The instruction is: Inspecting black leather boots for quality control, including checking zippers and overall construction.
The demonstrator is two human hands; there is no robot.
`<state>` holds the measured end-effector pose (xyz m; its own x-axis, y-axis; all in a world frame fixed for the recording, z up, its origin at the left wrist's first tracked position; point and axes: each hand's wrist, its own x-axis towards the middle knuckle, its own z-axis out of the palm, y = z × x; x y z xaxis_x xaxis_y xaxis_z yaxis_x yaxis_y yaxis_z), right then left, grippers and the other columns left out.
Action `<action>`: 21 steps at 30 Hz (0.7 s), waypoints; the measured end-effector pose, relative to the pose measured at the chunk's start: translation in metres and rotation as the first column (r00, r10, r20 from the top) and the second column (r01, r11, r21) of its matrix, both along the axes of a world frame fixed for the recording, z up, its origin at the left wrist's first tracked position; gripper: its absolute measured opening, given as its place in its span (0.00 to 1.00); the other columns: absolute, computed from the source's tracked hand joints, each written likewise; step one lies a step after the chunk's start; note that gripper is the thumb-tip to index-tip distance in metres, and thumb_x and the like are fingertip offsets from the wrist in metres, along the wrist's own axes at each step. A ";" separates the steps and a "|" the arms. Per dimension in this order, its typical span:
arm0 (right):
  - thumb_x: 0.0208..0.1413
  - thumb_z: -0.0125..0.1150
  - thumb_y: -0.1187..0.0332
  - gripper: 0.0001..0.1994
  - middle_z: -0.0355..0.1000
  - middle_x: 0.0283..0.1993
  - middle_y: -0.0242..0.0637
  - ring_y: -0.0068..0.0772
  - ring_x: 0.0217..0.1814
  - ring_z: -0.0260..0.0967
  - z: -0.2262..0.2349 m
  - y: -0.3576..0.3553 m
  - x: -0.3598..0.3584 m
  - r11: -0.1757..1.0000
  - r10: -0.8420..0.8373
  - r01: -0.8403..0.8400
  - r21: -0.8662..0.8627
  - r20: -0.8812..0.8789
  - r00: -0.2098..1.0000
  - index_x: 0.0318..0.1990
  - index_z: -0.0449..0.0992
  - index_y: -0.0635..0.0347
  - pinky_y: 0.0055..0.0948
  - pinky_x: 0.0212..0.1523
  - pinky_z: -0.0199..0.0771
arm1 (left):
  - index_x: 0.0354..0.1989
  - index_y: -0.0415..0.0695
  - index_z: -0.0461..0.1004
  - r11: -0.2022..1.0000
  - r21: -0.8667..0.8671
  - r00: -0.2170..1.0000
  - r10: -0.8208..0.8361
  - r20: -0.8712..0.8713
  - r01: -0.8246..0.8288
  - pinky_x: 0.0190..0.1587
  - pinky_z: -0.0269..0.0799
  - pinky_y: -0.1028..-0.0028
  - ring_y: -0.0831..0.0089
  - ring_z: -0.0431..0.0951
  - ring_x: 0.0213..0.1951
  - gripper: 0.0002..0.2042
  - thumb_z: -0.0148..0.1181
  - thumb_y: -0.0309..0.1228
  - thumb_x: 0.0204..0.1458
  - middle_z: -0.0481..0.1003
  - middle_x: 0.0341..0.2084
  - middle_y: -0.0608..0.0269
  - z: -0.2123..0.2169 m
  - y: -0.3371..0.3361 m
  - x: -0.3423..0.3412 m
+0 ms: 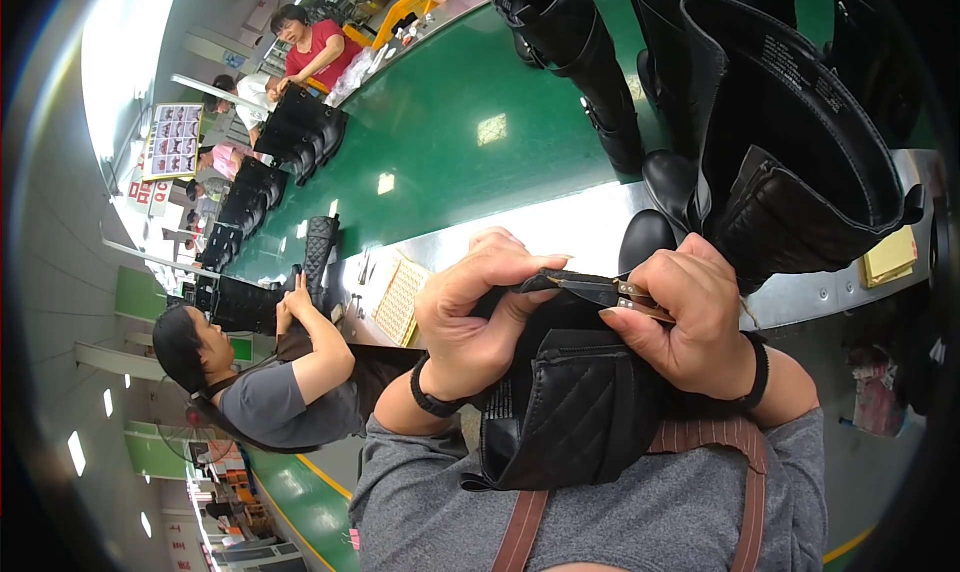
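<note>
And here, close against the grey-shirted chest, a black leather boot with a quilted panel point(575, 402) is held up, its pull tab set low on the left, its foot hidden, so which way the toe is pointed cannot be told. The boot's upper edge is pinched between thumb and forefinger of the left hand point(468, 307), nearly closed. Across from it, a pair of small metal snips with brassy rivets point(622, 294) is gripped in the curled right hand point(695, 317), thumb below; their long axis is laid almost sideways, blades aimed left along the pinched edge, handles kept to the right. Beyond the hands, a shiny steel ledge point(560, 222) is seen bordering a glossy green tabletop point(430, 162). On the right, a wide-mouthed black leather boot point(800, 217) is stood, with a yellow paper pad point(888, 260) placed just beside it. At the left, another quilted boot point(318, 257) is handled by a seated co-worker point(300, 387).
</note>
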<state>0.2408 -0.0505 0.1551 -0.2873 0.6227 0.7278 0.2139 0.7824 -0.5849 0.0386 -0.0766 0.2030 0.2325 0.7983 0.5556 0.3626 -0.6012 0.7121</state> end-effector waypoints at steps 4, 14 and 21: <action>0.47 0.68 0.58 0.15 0.63 0.17 0.27 0.27 0.17 0.59 0.003 0.002 -0.002 0.999 -0.015 0.016 0.033 -0.034 0.999 0.23 0.68 0.54 0.28 0.26 0.52 | 0.37 0.35 0.78 0.999 0.037 0.999 -0.004 0.045 0.002 0.37 0.65 0.74 0.73 0.72 0.27 0.11 0.64 0.15 0.43 0.75 0.25 0.62 -0.004 0.002 0.005; 0.47 0.68 0.60 0.15 0.61 0.15 0.28 0.28 0.15 0.57 0.001 0.010 0.006 0.998 0.019 -0.021 -0.052 -0.027 0.999 0.22 0.68 0.56 0.27 0.23 0.52 | 0.38 0.35 0.78 1.000 -0.012 0.999 0.006 -0.037 -0.006 0.36 0.67 0.76 0.73 0.73 0.29 0.11 0.64 0.15 0.44 0.77 0.27 0.60 0.001 0.006 0.000; 0.47 0.69 0.58 0.15 0.62 0.16 0.26 0.25 0.16 0.58 -0.005 0.007 0.006 0.998 0.032 -0.033 -0.047 -0.017 0.999 0.24 0.68 0.55 0.27 0.24 0.51 | 0.38 0.34 0.78 1.000 -0.026 1.000 0.012 -0.022 -0.013 0.35 0.67 0.77 0.73 0.74 0.29 0.10 0.63 0.15 0.44 0.77 0.27 0.59 0.000 0.005 0.002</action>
<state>0.2468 -0.0432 0.1498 -0.2964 0.6468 0.7027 0.1794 0.7604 -0.6242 0.0405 -0.0718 0.2027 0.2341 0.8155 0.5294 0.3858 -0.5777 0.7193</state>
